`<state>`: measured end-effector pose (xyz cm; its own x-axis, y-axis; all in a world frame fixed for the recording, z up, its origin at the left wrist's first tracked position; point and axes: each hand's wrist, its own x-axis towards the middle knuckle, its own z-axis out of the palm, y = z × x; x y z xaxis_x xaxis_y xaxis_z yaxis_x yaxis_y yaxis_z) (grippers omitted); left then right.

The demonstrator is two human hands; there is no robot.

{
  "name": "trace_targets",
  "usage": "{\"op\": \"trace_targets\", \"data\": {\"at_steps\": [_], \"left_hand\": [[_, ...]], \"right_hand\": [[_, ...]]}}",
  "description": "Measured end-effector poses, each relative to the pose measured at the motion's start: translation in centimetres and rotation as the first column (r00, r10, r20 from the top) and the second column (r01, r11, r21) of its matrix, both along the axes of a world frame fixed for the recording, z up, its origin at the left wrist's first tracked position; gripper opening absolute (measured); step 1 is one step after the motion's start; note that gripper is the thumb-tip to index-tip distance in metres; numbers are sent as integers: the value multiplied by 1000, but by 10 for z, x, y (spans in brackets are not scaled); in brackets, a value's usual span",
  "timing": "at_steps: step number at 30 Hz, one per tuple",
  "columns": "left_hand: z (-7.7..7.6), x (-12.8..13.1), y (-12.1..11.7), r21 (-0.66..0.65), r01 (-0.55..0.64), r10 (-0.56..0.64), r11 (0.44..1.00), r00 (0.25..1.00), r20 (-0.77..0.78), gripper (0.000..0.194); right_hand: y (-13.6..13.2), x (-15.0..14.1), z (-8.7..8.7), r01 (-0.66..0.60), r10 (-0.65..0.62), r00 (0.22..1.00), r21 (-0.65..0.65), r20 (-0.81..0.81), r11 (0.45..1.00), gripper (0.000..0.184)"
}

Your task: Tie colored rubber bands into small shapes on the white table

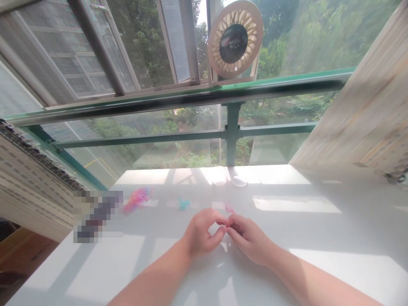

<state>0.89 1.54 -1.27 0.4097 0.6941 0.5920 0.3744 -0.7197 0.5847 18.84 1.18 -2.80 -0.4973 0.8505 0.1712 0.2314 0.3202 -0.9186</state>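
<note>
Two hands of mine meet near the middle of the frame, just below centre, my left hand [204,233] curled so that thumb and forefinger make a loose ring, my right hand [250,237] with thumb and forefinger pointing in to meet it. The fingertips of both come together at one spot; whether they are clamped on something I cannot tell, as anything between them is too small or hidden. Just beyond my right fingertips shows a small, bright pink, thin-looking piece [228,208], over the glossy white flat surface [159,259]; I can't make out whether it touches them. For such fine fingertip work, I judge a light pinch best, with one hand steadying while the other makes the small movements, and both wrists low for support. Tilting the fingers slightly apart would give me a clearer view, and the glare on the white makes that worthwhile. The small teal-blue tangled cluster [183,204], left of centre, and the fluffy pink, orange and violet bundle of thin strands [137,199], farther left, lie well apart from my fingers, so neither should get in the way.
</note>
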Motion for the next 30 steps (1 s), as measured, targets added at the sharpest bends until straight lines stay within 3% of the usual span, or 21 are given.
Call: {"op": "trace_targets", "data": {"at_steps": [5,10,13,15,16,18,20,23,26,30], "left_hand": [[9,6,6,7,-103,103,995,993,50,8],[47,18,31,-76,-127,141,989,964,226,15],[76,33,49,-165,-13,71,986,933,353,24],[87,42,56,-131,47,-11,990,965,261,25],[89,45,57,-83,92,-79,992,987,139,23],[85,46,55,20,202,-197,979,971,-137,17],[72,39,47,80,269,-235,960,926,-294,13],[45,22,30,50,141,-125,989,962,-242,10],[22,6,13,19,-75,77,997,985,-154,13],[10,-4,0,-61,-127,115,990,978,-173,20]], "right_hand": [[0,0,2,17,-18,1000,30,24,999,19],[0,1,3,15,-16,997,11,70,1000,14],[0,0,2,22,-23,998,12,53,1000,12],[0,0,1,30,-31,999,17,40,999,11],[1,0,1,32,-33,999,22,35,999,12],[1,-1,0,24,-25,999,30,28,999,16],[1,-2,-1,13,-14,1000,35,26,999,21],[0,-2,0,27,-28,1000,46,10,999,24],[-1,-3,3,30,-29,999,41,-18,999,24],[-2,-2,6,2,-2,1000,0,-19,1000,28]]}}
